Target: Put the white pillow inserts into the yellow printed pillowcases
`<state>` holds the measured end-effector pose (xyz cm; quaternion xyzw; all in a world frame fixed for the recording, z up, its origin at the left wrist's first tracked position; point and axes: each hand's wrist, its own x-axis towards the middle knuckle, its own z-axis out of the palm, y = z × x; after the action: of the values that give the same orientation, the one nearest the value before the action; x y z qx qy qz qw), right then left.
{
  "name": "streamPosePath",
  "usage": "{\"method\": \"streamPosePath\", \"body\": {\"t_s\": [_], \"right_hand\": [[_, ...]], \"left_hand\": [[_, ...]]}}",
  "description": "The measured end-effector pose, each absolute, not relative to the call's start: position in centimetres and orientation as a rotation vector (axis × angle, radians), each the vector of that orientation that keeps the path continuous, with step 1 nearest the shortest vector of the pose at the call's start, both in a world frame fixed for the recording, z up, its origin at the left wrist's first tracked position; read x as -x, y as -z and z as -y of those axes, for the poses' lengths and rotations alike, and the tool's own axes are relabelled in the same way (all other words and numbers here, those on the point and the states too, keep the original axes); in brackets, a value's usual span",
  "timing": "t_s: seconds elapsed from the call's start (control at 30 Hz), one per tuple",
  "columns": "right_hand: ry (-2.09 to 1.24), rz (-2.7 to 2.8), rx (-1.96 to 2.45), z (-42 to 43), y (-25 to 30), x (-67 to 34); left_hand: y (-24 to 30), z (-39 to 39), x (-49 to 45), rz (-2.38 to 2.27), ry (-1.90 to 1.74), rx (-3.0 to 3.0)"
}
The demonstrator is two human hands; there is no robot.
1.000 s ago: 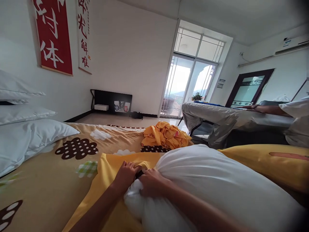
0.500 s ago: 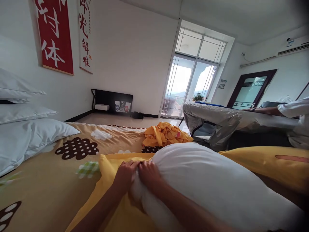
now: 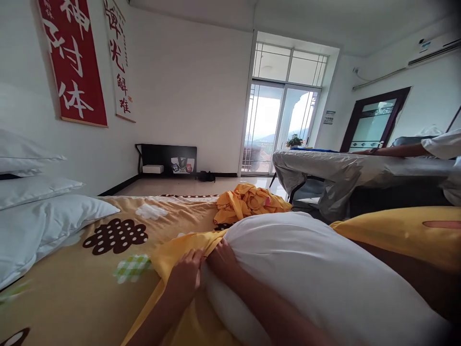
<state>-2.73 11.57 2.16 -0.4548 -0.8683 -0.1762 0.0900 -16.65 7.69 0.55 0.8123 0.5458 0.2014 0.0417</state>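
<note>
A plump white pillow (image 3: 298,264) lies across the bed in front of me, reaching to the lower right. Under its left end is a yellow pillowcase (image 3: 163,252), its edge pulled up toward that end. My left hand (image 3: 189,271) is closed on the pillowcase's edge. Right beside it, my right hand (image 3: 221,259) grips the end of the pillow, close to the yellow cloth; its fingertips are partly hidden by the folds.
Crumpled orange-yellow cloth (image 3: 248,202) lies beyond the pillow. White pillows (image 3: 54,226) are stacked at left on the patterned bedspread (image 3: 82,288). A yellow pillow (image 3: 399,230) is at right. Another person's arm (image 3: 399,150) rests on a plastic-covered table (image 3: 324,163).
The yellow cloth's edge is drawn up around my fingers, and its left corner has folded inward. My right hand has pushed in slightly at the pillow's end. The view has tilted a little.
</note>
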Motion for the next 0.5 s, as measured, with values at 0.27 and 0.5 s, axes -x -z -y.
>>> {"method": "streamPosePath", "body": {"t_s": [0.27, 0.5], "right_hand": [[1.063, 2.275, 1.053, -3.7, 2.1, 0.4], [1.073, 2.196, 0.839, -1.6, 5.8, -4.9]], "left_hand": [[-2.7, -6.5, 17.0, -1.750, -0.423, -2.498], [-1.2, -4.2, 15.6, -1.558, -0.627, -2.799]]}}
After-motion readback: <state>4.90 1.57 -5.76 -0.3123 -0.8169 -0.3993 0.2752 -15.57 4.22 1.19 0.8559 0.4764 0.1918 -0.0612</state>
